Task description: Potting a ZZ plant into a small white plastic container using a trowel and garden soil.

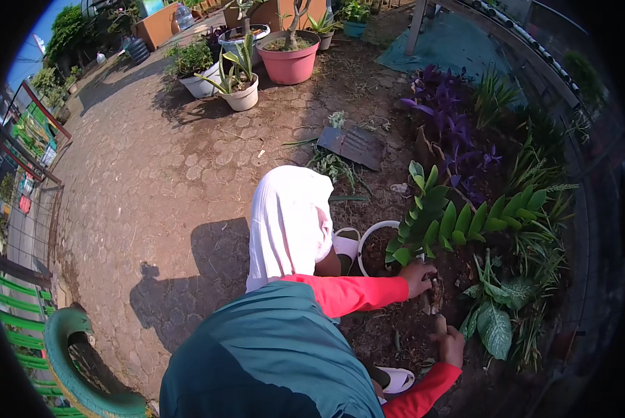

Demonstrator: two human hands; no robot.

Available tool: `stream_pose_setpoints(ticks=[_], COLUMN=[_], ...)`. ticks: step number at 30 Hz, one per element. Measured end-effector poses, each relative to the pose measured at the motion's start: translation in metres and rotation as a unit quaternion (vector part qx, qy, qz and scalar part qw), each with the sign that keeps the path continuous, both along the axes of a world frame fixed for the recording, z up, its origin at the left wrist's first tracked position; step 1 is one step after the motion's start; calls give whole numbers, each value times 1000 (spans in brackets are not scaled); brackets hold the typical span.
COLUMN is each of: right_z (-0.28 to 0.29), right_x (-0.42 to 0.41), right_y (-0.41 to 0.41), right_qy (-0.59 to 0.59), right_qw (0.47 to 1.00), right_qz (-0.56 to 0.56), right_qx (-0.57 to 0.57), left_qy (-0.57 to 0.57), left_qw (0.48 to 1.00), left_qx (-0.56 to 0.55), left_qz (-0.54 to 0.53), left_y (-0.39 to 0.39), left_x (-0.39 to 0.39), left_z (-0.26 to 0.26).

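Note:
My left hand (pixel 419 278) is curled at the base of a leafy green plant (pixel 450 222), which looks like a ZZ plant; leaves and fingers partly hide the grip. Just beyond the fingertips is a brown, soil-covered clump (pixel 436 297), too blurred to tell roots from blade. In my right hand (pixel 449 346) is a short wooden tool handle (pixel 441 325), its upper end pointing toward the clump; the working end is unclear. A white round pot (pixel 363 251) with soil inside stands beside my left hand, close to one white slipper (pixel 346 243). Dark soil (pixel 375 334) lies beneath both hands.
A variegated dieffenbachia (pixel 495 324) and purple-leaved plants (pixel 445 112) grow along the bed. A bent dark sheet (pixel 351 147) lies on the ground near cut greenery. Potted plants, including a pink pot (pixel 289 60), stand farther back. A green-painted tyre (pixel 61 355) rests on the paving.

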State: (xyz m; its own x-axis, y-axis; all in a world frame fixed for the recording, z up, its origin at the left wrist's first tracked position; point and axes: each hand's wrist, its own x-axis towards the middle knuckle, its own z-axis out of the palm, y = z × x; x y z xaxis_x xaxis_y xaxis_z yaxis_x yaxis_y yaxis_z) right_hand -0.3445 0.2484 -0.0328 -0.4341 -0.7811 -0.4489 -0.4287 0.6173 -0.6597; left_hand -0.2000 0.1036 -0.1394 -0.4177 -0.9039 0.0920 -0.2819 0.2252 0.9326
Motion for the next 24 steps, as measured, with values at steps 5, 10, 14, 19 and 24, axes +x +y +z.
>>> stream_pose_setpoints(ticks=[5,10,14,19,24], right_z=[3,3,0,-5,-9], right_x=[13,16,12,11,11], right_y=[-10,-15,-13,-12,-16], right_qy=[-73,-68,-42,-90,-73], right_qw=[997,996,998,993,995], right_qz=[13,3,25,-35,-52], right_qx=[9,52,43,71,54], left_qy=[12,19,15,6,-3], left_qw=[1000,999,993,990,987], left_qx=[-21,-47,-100,-53,53], left_qz=[6,-19,-54,-129,-151], left_y=[4,9,14,20,11], left_x=[34,52,62,83,116], left_z=[7,23,41,64,75])
